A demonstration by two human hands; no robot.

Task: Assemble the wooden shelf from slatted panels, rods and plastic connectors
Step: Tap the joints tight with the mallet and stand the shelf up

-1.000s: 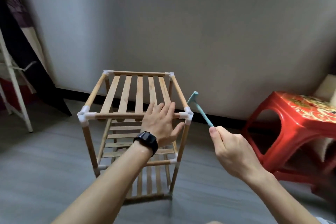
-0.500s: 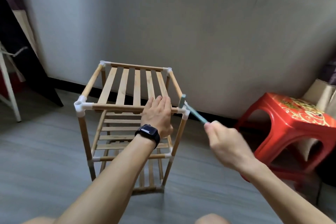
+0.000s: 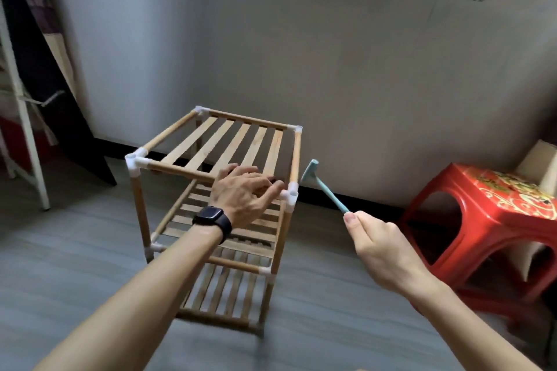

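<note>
No legible text, label, brand, number or sign anywhere in view.

the left hand point(image 3: 244, 194) covers some near slat ends of the top panel point(image 3: 229, 144) and part of its front rod point(image 3: 174, 170) (the corner connector point(image 3: 291, 193) shows). the handle end of the hammer point(image 3: 328, 193) sits inside the right hand point(image 3: 382, 253); the red stool point(image 3: 497, 205) runs off the right edge.

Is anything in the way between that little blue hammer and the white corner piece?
Nothing visible: open air separates the hammer from the corner connector. The left hand rests on the top panel, its fingertips close beside that connector.
</note>
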